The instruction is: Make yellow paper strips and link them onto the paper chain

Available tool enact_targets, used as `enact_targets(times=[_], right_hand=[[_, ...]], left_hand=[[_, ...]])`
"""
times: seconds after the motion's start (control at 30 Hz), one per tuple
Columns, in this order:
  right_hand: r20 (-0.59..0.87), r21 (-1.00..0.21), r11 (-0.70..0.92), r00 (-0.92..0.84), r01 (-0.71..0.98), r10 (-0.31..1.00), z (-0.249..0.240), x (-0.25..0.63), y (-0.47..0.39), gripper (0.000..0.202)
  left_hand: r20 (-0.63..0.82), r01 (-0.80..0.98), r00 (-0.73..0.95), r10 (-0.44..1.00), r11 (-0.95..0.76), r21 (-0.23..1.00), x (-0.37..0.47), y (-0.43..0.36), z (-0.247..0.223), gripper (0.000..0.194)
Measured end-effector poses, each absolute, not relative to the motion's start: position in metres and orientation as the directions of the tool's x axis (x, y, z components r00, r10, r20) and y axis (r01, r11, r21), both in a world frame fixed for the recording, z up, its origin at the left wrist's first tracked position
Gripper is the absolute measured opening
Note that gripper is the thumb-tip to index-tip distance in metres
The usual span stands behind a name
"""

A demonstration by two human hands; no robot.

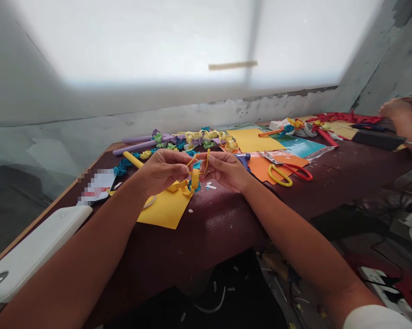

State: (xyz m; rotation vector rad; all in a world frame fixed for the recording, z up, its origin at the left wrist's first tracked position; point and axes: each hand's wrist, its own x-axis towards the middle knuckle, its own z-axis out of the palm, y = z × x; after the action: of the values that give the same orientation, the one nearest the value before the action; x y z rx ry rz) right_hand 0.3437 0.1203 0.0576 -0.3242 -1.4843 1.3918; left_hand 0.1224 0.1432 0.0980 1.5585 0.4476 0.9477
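Observation:
Above the dark red table (226, 214), my two hands face each other with a thin yellow paper strip (207, 161) between them. Thumb and fingers of my left hand (163, 170) pinch one part of it. My right hand (226, 170) pinches the other part, which stands up in a bent curve. Just below the fingertips hang yellow paper loops (195, 178), with some blue paper beside them. Whether these loops join the strip I cannot tell. Under my left hand lies a yellow paper sheet (168, 212).
Scissors (284, 171) with yellow and red handles lie on orange paper (260, 169) to the right. Behind my hands are curled paper pieces (206, 137) and purple rolls (133, 147). A white device (37, 249) lies left. Another person's hand (398, 109) is far right.

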Motion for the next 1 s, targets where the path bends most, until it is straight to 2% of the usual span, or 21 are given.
enact_targets(times=[0.2, 0.43, 0.67, 0.87, 1.0], right_hand=[[0.497, -0.842, 0.293, -0.438, -0.453, 0.749, 0.06, 0.344, 0.118, 0.042], [0.498, -0.862, 0.357, -0.465, -0.361, 0.732, 0.057, 0.341, 0.119, 0.042], [0.535, -0.845, 0.464, -0.447, -0.266, 0.717, 0.052, 0.342, 0.124, 0.039], [0.59, -0.783, 0.618, -0.402, -0.073, 0.7, 0.054, 0.343, 0.12, 0.036], [0.662, -0.625, 0.758, -0.386, 0.187, 0.642, 0.055, 0.341, 0.118, 0.04]], left_hand=[[0.317, -0.208, 0.624, 0.715, -0.239, 0.949, 0.118, 0.146, 0.099, 0.03], [0.19, -0.068, 0.723, 0.664, -0.205, 0.976, 0.113, 0.141, 0.108, 0.027], [0.129, 0.041, 0.703, 0.699, -0.22, 0.975, 0.114, 0.143, 0.108, 0.024], [0.127, 0.151, 0.646, 0.753, -0.289, 0.945, 0.116, 0.143, 0.104, 0.032], [0.154, 0.15, 0.631, 0.76, -0.315, 0.937, 0.118, 0.144, 0.101, 0.03]])
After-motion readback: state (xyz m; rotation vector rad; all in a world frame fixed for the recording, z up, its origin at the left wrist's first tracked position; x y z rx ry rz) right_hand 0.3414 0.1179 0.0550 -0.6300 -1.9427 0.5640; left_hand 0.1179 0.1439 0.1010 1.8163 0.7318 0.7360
